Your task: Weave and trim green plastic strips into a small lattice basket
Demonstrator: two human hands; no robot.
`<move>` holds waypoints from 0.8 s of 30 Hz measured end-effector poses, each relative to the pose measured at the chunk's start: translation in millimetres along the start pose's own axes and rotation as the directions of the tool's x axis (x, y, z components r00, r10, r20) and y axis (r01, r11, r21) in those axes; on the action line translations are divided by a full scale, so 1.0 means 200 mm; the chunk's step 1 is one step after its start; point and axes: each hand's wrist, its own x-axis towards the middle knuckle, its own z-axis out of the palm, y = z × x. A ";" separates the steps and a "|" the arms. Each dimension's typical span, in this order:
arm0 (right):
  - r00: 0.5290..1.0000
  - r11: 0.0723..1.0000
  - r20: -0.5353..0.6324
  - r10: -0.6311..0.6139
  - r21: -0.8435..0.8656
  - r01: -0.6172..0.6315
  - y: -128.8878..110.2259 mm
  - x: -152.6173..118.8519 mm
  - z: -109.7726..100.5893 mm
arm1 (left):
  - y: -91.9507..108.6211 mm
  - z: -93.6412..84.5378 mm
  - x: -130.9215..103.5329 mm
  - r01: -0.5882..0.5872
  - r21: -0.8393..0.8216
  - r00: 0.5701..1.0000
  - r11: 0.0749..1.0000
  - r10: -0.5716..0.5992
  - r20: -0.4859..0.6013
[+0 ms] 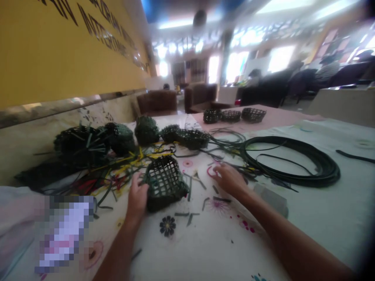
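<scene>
A small dark green basket [165, 181] of woven strips lies tilted on the table in front of me, its open lattice facing up. My left hand [137, 197] grips its left side, the thumb near the edge and the other fingers partly hidden. To the right of the basket, my right hand [228, 177] reaches low over the tabletop. Its thumb and forefinger close at a red curved loop [209, 171], which looks like a scissors handle; the rest of that thing is hidden. Short cut green strips [190, 218] are scattered between and below my hands.
Several woven baskets [146, 130] line the table's left and back, with more baskets [253, 115] farther off. Yellow and green strip scraps [125, 162] pile up at left. A coil of green strip [322, 171] lies at right. Brown chairs [158, 102] stand beyond; people sit at far right.
</scene>
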 end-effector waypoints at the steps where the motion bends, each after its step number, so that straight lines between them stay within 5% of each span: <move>1: 1.000 1.000 0.010 -0.004 -0.010 0.004 0.00 0.00 0.01 | 0.01 -0.01 0.00 0.031 -0.065 0.999 0.997 -0.033 -0.021; 8: 0.999 0.998 0.040 -0.002 -0.062 0.004 -0.01 -0.02 0.09 | 0.14 -0.07 0.01 0.019 -0.530 0.965 0.847 -0.153 -0.211; 16: 0.997 0.999 -0.066 -0.044 -0.028 0.043 -0.12 0.24 0.04 | 0.18 -0.15 0.03 -0.080 -0.667 0.910 0.741 -0.219 -0.353; 21: 0.949 0.952 -0.137 -0.285 0.073 0.296 -0.01 0.03 0.18 | 0.21 -0.23 0.03 -0.191 -0.708 0.865 0.680 -0.224 -0.449; 24: 0.984 0.980 -0.086 -0.157 0.111 0.166 -0.13 -0.07 0.31 | 0.21 -0.27 0.04 -0.267 -0.684 0.863 0.678 -0.148 -0.483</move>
